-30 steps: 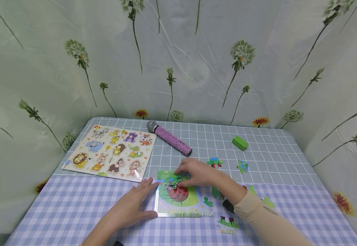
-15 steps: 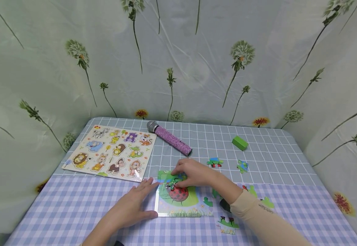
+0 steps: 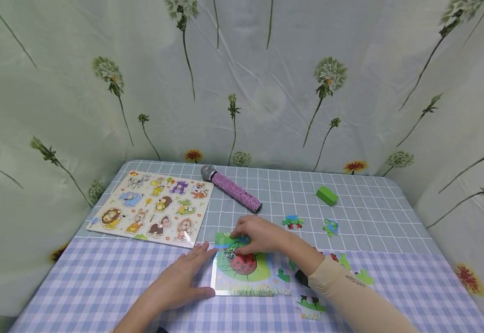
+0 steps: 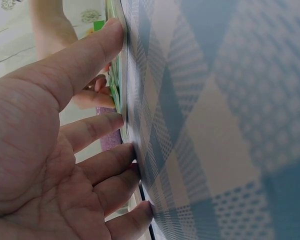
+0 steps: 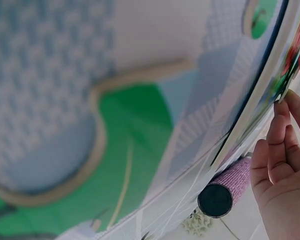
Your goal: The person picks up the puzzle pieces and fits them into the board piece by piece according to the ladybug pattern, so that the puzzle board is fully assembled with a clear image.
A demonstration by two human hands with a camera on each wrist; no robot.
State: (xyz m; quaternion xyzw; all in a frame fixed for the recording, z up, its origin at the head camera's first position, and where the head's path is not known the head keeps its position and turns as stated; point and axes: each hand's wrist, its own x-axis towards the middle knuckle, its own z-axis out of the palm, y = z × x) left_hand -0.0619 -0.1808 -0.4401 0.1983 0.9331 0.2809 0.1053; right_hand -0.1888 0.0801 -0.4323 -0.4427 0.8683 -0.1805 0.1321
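A ladybug jigsaw puzzle (image 3: pixel 246 264) lies in front of me in a flat tray (image 3: pixel 214 278) with a pale rim. My left hand (image 3: pixel 179 280) rests at the tray's left side, fingers spread, thumb and fingertips right at the edge. Over the puzzle's upper part, my right hand (image 3: pixel 258 233) pinches a small puzzle piece (image 3: pixel 230 253) between thumb and fingers, close over the ladybug's head. Most of that piece is hidden by the fingers. In the right wrist view, the fingertips (image 5: pixel 286 97) meet at the puzzle's surface.
Several loose pieces lie to the right, among them a green one with a grass edge (image 3: pixel 310 305) and a blue one (image 3: pixel 331 226). A green block (image 3: pixel 327 195), a glittery pink microphone (image 3: pixel 235 192) and an animal puzzle board (image 3: pixel 152 208) sit farther back.
My right hand has shifted slightly left with the pinched puzzle piece, toward the ladybug's head. The left hand has stayed at the tray's edge.
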